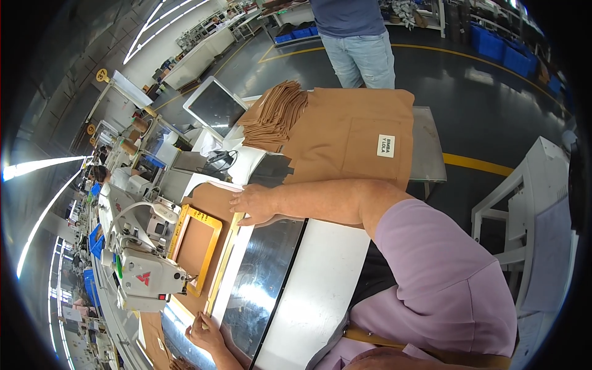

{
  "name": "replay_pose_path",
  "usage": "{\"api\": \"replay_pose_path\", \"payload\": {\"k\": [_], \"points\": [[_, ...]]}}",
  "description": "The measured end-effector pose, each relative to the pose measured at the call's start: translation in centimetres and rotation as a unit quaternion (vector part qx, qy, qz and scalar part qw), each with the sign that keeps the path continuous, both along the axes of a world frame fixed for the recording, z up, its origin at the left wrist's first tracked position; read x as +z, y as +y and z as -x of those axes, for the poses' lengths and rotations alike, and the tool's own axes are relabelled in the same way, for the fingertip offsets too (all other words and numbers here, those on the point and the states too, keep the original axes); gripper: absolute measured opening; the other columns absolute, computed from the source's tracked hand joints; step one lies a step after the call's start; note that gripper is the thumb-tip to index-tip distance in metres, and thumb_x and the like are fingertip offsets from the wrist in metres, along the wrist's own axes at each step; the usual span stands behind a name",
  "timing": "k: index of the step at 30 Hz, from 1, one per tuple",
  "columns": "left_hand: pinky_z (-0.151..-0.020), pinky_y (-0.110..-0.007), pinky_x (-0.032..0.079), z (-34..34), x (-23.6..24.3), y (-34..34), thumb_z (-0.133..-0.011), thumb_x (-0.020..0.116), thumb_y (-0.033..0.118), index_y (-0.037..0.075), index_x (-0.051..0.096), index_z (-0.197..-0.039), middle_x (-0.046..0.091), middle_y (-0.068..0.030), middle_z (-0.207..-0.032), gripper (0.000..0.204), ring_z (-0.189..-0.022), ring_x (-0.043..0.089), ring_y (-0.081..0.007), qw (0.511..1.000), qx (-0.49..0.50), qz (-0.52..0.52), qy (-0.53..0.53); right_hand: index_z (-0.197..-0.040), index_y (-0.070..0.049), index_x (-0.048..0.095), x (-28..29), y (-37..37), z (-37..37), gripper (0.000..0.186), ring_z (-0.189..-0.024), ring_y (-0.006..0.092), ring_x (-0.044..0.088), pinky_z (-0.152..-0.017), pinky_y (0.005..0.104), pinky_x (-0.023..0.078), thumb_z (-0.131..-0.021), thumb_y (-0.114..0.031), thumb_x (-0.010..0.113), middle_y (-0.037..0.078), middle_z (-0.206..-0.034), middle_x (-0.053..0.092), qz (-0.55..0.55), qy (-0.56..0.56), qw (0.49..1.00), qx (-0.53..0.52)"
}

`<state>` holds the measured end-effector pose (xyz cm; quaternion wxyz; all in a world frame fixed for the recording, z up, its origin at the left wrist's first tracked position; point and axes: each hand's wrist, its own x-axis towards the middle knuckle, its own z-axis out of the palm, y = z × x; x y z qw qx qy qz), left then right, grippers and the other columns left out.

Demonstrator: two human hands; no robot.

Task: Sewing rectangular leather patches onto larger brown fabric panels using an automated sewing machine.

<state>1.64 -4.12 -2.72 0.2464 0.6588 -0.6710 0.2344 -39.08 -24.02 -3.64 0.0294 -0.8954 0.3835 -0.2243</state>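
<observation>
My right hand [251, 203] reaches across to the upper end of a long white template [219, 279] with a yellow strip, its fingers closed on that edge. My left hand [203, 333] grips the lower end of the same template, fingertips pressed together. Inside the template lies brown fabric [195, 242], with a yellow rectangular frame [216, 243] over it, beside the white sewing machine head [148, 277]. Beneath and right of the template is a shiny metal plate [268, 265].
A stack of brown pieces [271, 111] and a larger brown panel [320, 148] with a white label lie beyond my arm, beside a tablet [214, 106]. A person [354, 49] stands behind them. A white stand [536, 203] is at right, other workstations at left.
</observation>
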Motion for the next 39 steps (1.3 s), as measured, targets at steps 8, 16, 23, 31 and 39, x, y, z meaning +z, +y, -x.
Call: {"api": "replay_pose_path", "payload": {"k": [8,16,23,31,39], "points": [[-0.090,-0.037,0.047,0.3,0.2,0.3,-0.093,0.062,0.025,-0.002,0.078,-0.091,0.077,-0.0155,-0.090,0.032,-0.081,0.072,-0.0285,1.000,0.001,-0.003,0.018,-0.134,-0.007,0.063,0.0,0.3,-0.1,0.058,-0.142,0.0324,0.045,-0.112,0.0445,0.040,-0.096,-0.050,0.052,0.016,-0.146,0.056,0.001,0.002,1.000,-0.010],[-0.089,-0.039,0.047,0.1,-0.1,0.4,-0.093,0.062,0.020,-0.002,0.076,-0.093,0.077,-0.0129,-0.091,0.026,-0.085,0.073,-0.0274,1.000,0.001,-0.004,0.024,-0.132,-0.008,0.064,-0.3,0.0,-0.2,0.055,-0.140,0.0306,0.047,-0.111,0.0430,0.042,-0.094,-0.047,0.056,0.013,-0.145,0.057,0.014,-0.019,1.000,-0.011],[-0.089,-0.039,0.047,0.1,-0.2,0.2,-0.093,0.062,0.020,-0.001,0.076,-0.093,0.077,-0.0126,-0.095,0.025,-0.087,0.072,-0.0279,0.999,0.021,-0.023,0.033,-0.131,-0.009,0.065,-1.0,-0.5,0.0,0.053,-0.139,0.0305,0.048,-0.112,0.0421,0.042,-0.095,-0.045,0.056,0.013,-0.145,0.057,0.026,-0.021,0.999,-0.010],[-0.087,-0.039,0.047,-0.3,-0.3,0.3,-0.093,0.062,0.020,-0.001,0.076,-0.093,0.077,-0.0129,-0.094,0.025,-0.086,0.072,-0.0279,0.999,0.012,-0.014,0.030,-0.130,-0.011,0.066,-1.0,-0.5,-0.2,0.052,-0.135,0.0298,0.052,-0.106,0.0433,0.046,-0.094,-0.047,0.055,0.012,-0.142,0.059,0.036,-0.014,0.999,-0.013],[-0.083,-0.039,0.047,-0.4,-0.5,0.1,-0.092,0.063,0.018,-0.001,0.076,-0.094,0.077,-0.0122,-0.095,0.024,-0.085,0.072,-0.0278,0.999,0.005,-0.010,0.044,-0.128,-0.011,0.067,-1.1,-0.6,-0.1,0.050,-0.133,0.0290,0.054,-0.105,0.0435,0.047,-0.093,-0.046,0.056,0.012,-0.140,0.061,0.043,-0.037,0.998,-0.011]]}}
